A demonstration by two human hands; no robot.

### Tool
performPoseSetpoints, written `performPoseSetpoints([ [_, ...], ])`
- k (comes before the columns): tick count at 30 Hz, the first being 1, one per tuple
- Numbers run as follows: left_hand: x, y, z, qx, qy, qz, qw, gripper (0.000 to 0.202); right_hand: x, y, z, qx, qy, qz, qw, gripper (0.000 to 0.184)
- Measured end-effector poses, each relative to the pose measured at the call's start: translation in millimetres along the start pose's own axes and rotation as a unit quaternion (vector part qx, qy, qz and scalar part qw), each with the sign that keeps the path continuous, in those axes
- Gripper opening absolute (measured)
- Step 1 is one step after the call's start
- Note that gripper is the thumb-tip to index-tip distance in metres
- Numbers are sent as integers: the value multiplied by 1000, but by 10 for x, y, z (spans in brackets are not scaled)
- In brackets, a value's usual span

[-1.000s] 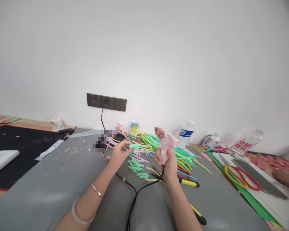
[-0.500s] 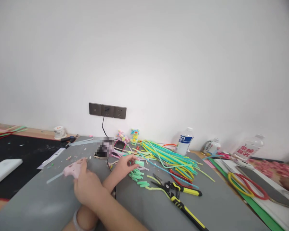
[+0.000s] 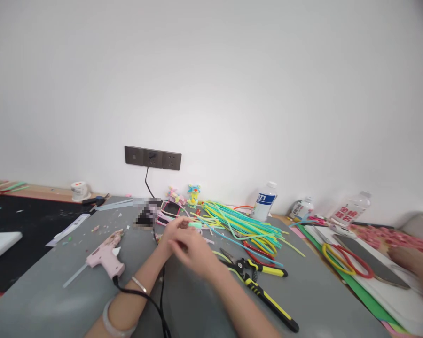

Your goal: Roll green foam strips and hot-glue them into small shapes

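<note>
My left hand (image 3: 175,231), with a bracelet and a bangle on its arm, is closed on a short mint-green piece of pipe cleaner (image 3: 195,225). My right hand (image 3: 194,249) crosses in front of it, close against the left fingers. Its thumb points left, but its other fingers are blurred and partly hidden. To the left, a pink hot glue gun (image 3: 107,258) lies on the grey table with a clear glue stick (image 3: 74,276) out of its back. A long bundle of green, yellow and blue pipe cleaners (image 3: 246,225) lies to the right of my hands.
Black-and-yellow pliers (image 3: 268,298) lie right of my arms. The glue gun's black cable (image 3: 151,300) runs under my left arm. At the back stand small figures (image 3: 193,195) and a bottle (image 3: 265,204). Scissors (image 3: 347,263) lie at right, near another person's hand (image 3: 409,263).
My right hand has let go of the glue gun, which now lies on the table, and moved right to my left hand. The view has shifted slightly. Another person's hand reaches farther in at right.
</note>
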State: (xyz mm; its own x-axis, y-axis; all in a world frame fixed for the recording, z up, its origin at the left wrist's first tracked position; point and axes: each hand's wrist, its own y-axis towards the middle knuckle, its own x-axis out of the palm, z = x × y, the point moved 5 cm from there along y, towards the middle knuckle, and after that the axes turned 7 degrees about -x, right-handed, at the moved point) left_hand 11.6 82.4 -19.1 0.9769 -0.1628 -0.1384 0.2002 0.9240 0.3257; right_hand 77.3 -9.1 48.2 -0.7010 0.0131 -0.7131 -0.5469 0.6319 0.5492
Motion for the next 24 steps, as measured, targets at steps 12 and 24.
performPoseSetpoints([
  [12, -30, -38, 8, -57, -3, -25, 998, 30, -271, -713, 884, 164, 47, -69, 983, 18],
  [24, -24, -56, 83, -54, -14, -37, 998, 26, -242, -785, 870, 180, 124, -78, 973, 5],
])
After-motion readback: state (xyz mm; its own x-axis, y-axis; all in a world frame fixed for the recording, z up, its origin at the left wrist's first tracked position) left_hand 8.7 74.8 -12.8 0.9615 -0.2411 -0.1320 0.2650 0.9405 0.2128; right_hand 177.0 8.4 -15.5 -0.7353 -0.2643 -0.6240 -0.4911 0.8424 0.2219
